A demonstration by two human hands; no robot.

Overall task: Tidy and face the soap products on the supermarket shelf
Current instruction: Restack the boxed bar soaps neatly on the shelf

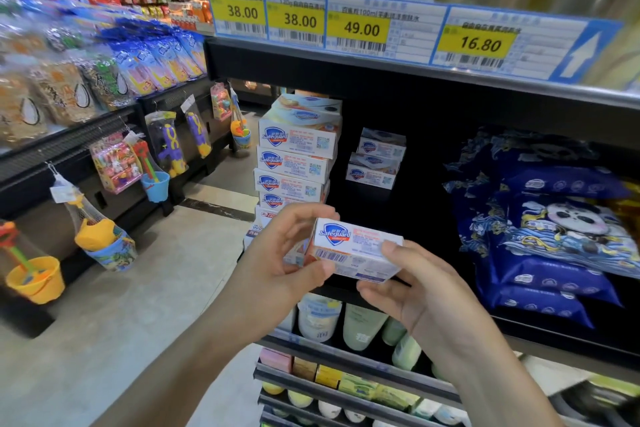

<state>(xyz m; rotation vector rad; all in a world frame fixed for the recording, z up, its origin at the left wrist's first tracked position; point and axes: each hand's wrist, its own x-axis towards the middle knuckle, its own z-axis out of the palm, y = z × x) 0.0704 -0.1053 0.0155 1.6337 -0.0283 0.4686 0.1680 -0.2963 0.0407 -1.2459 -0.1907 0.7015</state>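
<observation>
A white Safeguard soap box (353,250) is held in front of the dark shelf, its blue shield logo facing me. My left hand (277,267) grips its left end, thumb on the barcode side. My right hand (412,284) holds its right end, thumb on the top face. A tall stack of Safeguard boxes (294,156) stands at the shelf's left end. Two more Safeguard boxes (377,159) sit stacked deeper in the shelf, to the right of the tall stack.
Blue panda-print packs (554,236) fill the right of the same shelf. Yellow price labels (360,28) line the shelf edge above. Bottles (360,326) and small coloured boxes (329,374) fill lower shelves. Toy buckets (34,277) hang on the aisle rack at left.
</observation>
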